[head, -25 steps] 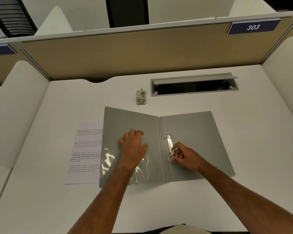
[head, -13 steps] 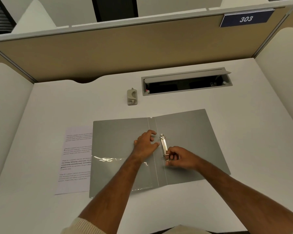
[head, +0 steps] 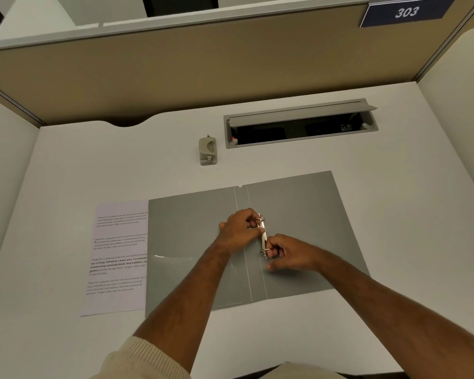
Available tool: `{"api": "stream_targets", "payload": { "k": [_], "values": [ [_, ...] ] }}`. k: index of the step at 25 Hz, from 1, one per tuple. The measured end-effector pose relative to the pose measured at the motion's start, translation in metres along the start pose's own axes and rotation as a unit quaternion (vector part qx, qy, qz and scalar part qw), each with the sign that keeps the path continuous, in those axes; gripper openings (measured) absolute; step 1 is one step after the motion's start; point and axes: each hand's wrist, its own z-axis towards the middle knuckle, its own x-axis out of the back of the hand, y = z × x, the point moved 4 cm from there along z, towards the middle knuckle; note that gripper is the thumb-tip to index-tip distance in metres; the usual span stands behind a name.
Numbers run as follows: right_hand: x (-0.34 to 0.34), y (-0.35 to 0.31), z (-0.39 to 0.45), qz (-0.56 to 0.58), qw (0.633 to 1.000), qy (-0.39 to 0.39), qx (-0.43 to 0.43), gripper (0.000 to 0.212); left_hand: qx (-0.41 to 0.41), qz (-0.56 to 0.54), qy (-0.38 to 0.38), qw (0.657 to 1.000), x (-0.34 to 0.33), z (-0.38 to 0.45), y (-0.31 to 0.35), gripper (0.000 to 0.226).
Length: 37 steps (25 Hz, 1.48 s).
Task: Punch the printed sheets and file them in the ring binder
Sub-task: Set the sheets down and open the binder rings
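Observation:
A grey ring binder [head: 307, 220] lies open and flat on the white desk. Its metal ring mechanism [head: 263, 236] runs beside the spine. My left hand [head: 240, 228] pinches the far ring of that mechanism. My right hand [head: 288, 253] pinches the near ring. The printed sheets [head: 118, 258] lie to the left, their right edge tucked under the binder's left cover. A small grey hole punch [head: 208, 150] stands behind the binder, apart from both hands.
An open cable tray [head: 298, 124] is sunk into the desk behind the binder on the right. A tan partition [head: 175, 69] closes the back, and white side panels [head: 454, 110] stand left and right. A sign reading 303 [head: 407, 12] hangs on the partition.
My left hand left the binder's left cover, crossed the spine and took hold of the far ring. My right hand stayed on the near ring. The view shifted slightly.

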Motion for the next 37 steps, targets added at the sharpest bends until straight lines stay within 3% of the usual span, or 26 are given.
{"api": "stream_targets", "payload": {
  "k": [20, 29, 37],
  "values": [
    [0.005, -0.004, -0.004, 0.04, 0.999, -0.011, -0.029, 0.026, 0.013, -0.069, -0.047, 0.996, 0.0, 0.014, -0.012, 0.018],
    [0.003, -0.004, -0.008, 0.023, 0.999, 0.002, -0.025, 0.025, 0.001, -0.03, -0.042, 0.999, 0.003, 0.008, -0.008, 0.022],
    [0.001, -0.005, -0.007, 0.0, 0.999, 0.017, -0.033, 0.021, -0.064, -0.021, 0.0, 0.998, 0.008, -0.023, -0.013, 0.054]
  ]
}}
